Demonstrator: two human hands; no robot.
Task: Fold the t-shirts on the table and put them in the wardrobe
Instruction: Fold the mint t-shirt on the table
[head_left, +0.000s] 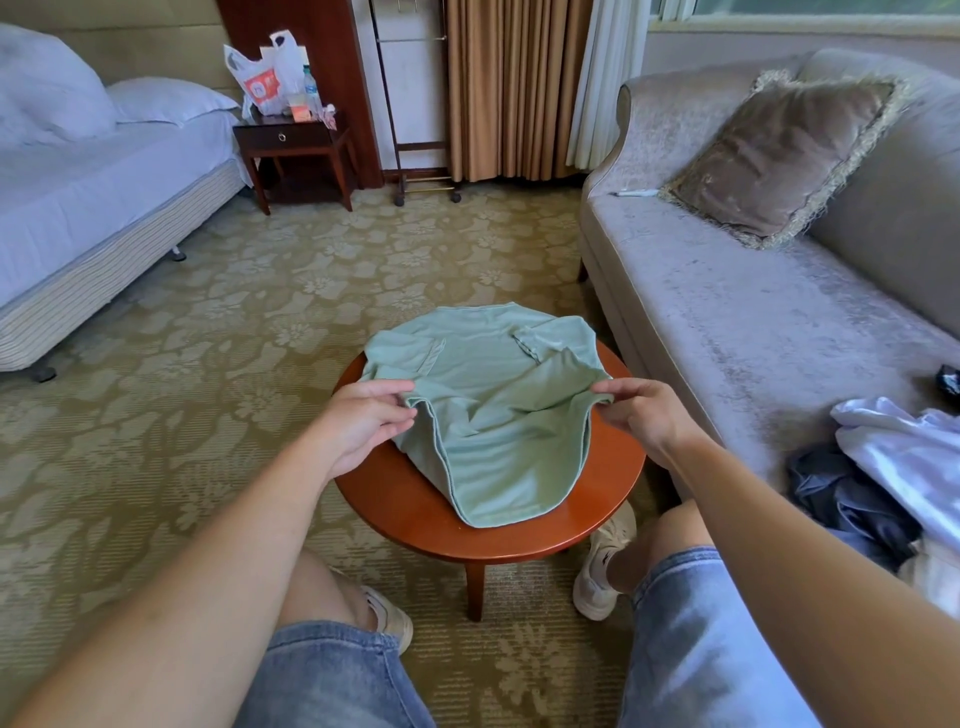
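Observation:
A pale green t-shirt lies on the small round wooden table, its sleeves folded in over the body. My left hand pinches the shirt's left side at mid-length. On the other side, my right hand pinches the matching edge. Between the two hands the cloth is lifted into a raised fold, while the near hem rests flat on the table. No wardrobe shows in the head view.
A grey sofa stands to the right with a brown cushion and a pile of white and dark clothes. A bed is at the left, a nightstand behind it. Patterned carpet surrounds the table.

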